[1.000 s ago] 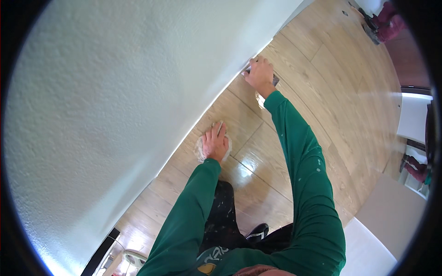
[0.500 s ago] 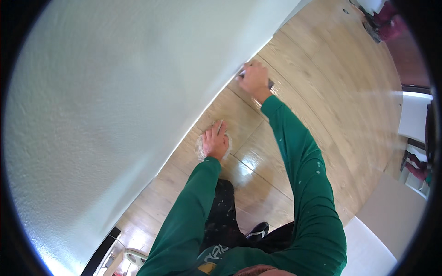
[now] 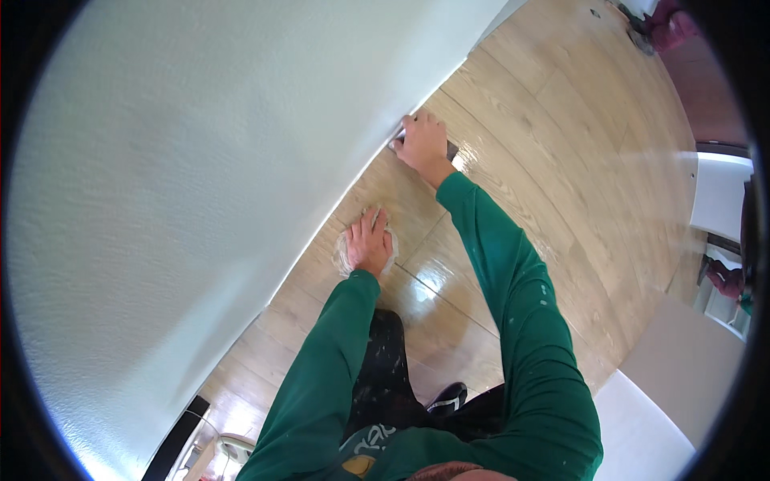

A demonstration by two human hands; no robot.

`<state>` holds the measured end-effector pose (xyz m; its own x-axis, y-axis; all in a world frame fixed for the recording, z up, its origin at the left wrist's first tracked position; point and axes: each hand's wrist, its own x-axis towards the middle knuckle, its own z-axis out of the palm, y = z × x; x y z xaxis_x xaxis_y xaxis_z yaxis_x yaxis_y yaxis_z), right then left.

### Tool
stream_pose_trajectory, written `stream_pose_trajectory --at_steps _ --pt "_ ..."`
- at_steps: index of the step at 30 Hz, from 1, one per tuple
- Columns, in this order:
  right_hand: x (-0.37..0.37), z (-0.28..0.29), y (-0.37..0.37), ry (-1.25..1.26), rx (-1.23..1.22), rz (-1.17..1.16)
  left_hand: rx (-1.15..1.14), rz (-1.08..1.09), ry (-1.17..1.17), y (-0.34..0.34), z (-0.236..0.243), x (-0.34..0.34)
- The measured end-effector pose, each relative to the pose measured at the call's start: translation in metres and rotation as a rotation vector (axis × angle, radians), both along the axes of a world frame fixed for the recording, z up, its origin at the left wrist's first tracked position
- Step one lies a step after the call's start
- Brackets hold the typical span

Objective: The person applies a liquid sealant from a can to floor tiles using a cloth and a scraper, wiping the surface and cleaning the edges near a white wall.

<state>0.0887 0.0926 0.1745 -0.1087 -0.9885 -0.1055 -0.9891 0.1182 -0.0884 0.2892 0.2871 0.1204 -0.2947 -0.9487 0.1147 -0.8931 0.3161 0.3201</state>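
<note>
My right hand (image 3: 423, 144) is closed round a small flat tool. The tool's dark end (image 3: 452, 151) sticks out beside the wrist, and a pale edge shows by the fingers. My fingers cover the rest, so its exact kind is hidden. The hand is at the foot of the white wall (image 3: 241, 136), where it meets the wood-plank floor (image 3: 513, 184). Lower down, my left hand (image 3: 370, 242) lies with fingers spread on a crumpled, clear, plastic-like sheet (image 3: 342, 255) on the floor, a little away from the wall.
The wall's bottom edge runs diagonally from lower left to upper right. Another person's legs in dark red (image 3: 672, 28) are at the far right. Pale panels (image 3: 682, 361) stand on the right. Behind the wall's lower corner are a black edge (image 3: 178, 437) and a curved white frame (image 3: 238, 441).
My right hand has moved slightly left along the foot of the wall with the tool. My left hand stays on the plastic; the whole view has shifted a little.
</note>
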Motion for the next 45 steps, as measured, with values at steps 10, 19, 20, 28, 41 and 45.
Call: stream_pose_trajectory --at_steps 10,19,20,28,41,45 --pt "-0.009 -0.004 0.025 -0.097 -0.078 0.033 -0.042 -0.016 0.043 0.003 -0.005 -0.007" --pt "-0.142 -0.008 0.305 -0.348 -0.119 -0.423 -0.125 0.000 -0.011 -0.002 0.001 -0.001" --pt "-0.159 -0.012 0.348 -0.310 -0.156 -0.354 -0.117 -0.029 0.023 -0.015 0.000 -0.012" --pt "-0.180 -0.035 0.446 -0.307 -0.137 -0.204 -0.198 -0.246 -0.241 -0.172 0.013 -0.162" --pt "-0.195 -0.031 0.455 -0.423 -0.165 -0.173 -0.132 -0.147 -0.208 -0.158 0.019 -0.143" --pt "-0.189 -0.030 0.456 -0.458 -0.113 -0.182 -0.164 -0.241 -0.209 -0.179 0.018 -0.149"
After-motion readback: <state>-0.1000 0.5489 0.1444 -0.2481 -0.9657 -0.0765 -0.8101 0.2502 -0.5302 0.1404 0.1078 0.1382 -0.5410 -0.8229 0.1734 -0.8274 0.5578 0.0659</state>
